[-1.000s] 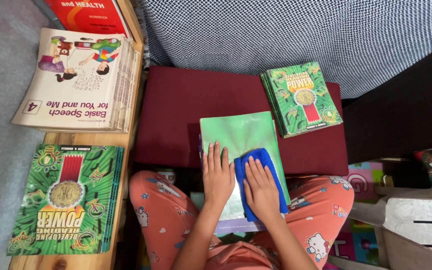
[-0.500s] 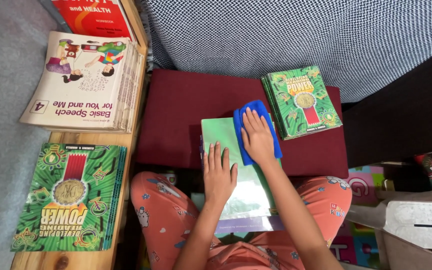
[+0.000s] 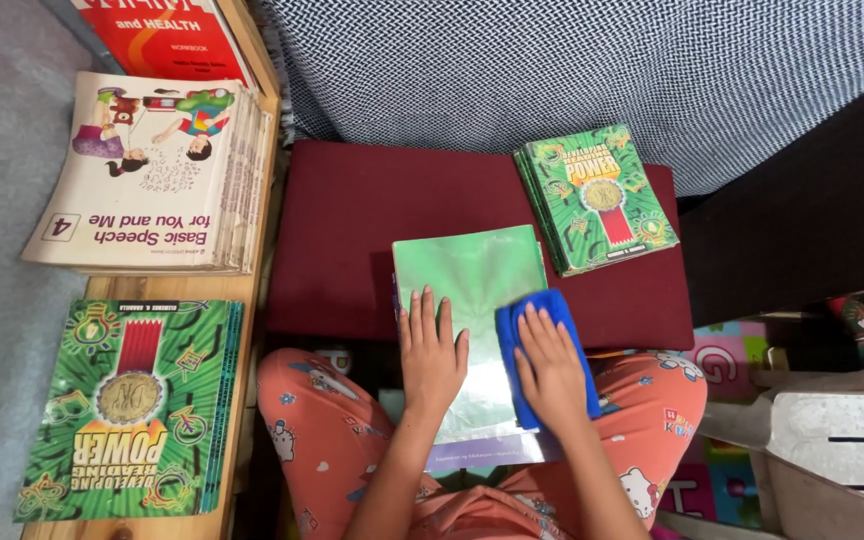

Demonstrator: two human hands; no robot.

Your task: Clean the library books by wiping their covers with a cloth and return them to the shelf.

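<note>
A green shiny-covered book (image 3: 472, 280) lies in front of me, its far half on a dark red cushioned surface (image 3: 352, 230) and its near end over my lap. My left hand (image 3: 430, 350) rests flat on the book's left side, fingers spread. My right hand (image 3: 550, 365) presses a folded blue cloth (image 3: 512, 335) onto the book's right edge, palm down on the cloth.
A small stack of green books (image 3: 597, 195) sits on the far right of the red surface. To my left a wooden shelf (image 3: 252, 290) holds a stack of green books (image 3: 127, 400), a stack of white books (image 3: 152, 180) and a red book (image 3: 167, 35). A white box (image 3: 842, 440) stands at right.
My right hand with the blue cloth went up to the book's far right corner and has come back down to its near right edge. My left hand stayed in place.
</note>
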